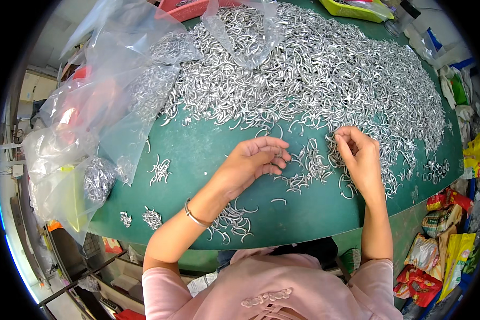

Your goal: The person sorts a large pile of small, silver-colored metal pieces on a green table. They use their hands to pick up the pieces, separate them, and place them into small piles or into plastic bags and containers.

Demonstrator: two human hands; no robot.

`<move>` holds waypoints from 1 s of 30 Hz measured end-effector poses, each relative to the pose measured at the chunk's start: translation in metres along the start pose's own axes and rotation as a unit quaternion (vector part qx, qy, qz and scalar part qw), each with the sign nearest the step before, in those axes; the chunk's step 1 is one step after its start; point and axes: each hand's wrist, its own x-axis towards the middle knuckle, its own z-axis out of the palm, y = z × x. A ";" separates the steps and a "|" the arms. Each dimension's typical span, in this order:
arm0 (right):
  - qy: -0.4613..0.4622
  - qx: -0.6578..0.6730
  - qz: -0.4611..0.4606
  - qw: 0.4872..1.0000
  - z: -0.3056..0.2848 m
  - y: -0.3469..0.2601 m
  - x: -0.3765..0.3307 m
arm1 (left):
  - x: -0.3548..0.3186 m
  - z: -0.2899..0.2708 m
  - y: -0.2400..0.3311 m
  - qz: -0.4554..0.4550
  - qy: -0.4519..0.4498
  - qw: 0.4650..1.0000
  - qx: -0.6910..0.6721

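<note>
A large heap of small, silvery curved metal pieces (304, 64) spreads over the green table (186, 149). My left hand (253, 162) hovers left of a small loose cluster of metal pieces (312, 162), its fingers curled in toward the thumb. Whatever lies between those fingers is too small to make out. At the near edge of the heap, my right hand (360, 157) has thumb and forefinger pinched together. What the pinch holds, if anything, cannot be told. Below my left wrist lies another little pile of curved pieces (232, 221).
Clear plastic bags (106, 96) cover the table's left side; one bag of metal pieces (98, 178) sits there. Small piles (160, 169) dot the left part. A red tray (184, 10) and a yellow tray (357, 9) stand at the back. Colourful packages (426, 250) are stacked right.
</note>
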 end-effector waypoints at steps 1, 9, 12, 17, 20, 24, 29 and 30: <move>0.011 -0.015 -0.014 1.000 0.000 -0.003 -0.001 | -0.001 -0.001 -0.002 0.017 0.016 0.999 0.027; -0.074 0.092 0.033 0.992 -0.012 -0.009 -0.009 | -0.004 -0.003 -0.006 0.018 0.072 0.994 0.083; -0.138 0.083 -0.001 0.987 -0.001 -0.018 -0.007 | -0.005 -0.006 -0.005 0.012 0.081 0.994 0.069; -0.129 -0.063 -0.201 0.969 0.035 -0.028 0.000 | -0.011 0.004 -0.002 0.001 0.078 0.997 0.025; -0.151 -0.160 -0.266 0.939 0.051 -0.030 0.004 | -0.016 0.006 -0.002 0.005 0.097 0.995 0.027; -0.151 -0.190 -0.288 0.926 0.054 -0.028 0.007 | -0.024 0.006 -0.002 0.013 0.101 0.994 0.037; -0.216 0.115 -0.007 0.970 0.032 -0.028 0.009 | -0.030 0.005 -0.003 0.037 0.056 0.995 0.070; -0.239 0.221 0.086 0.942 0.026 -0.028 0.009 | -0.030 0.006 -0.002 0.040 0.043 0.996 0.073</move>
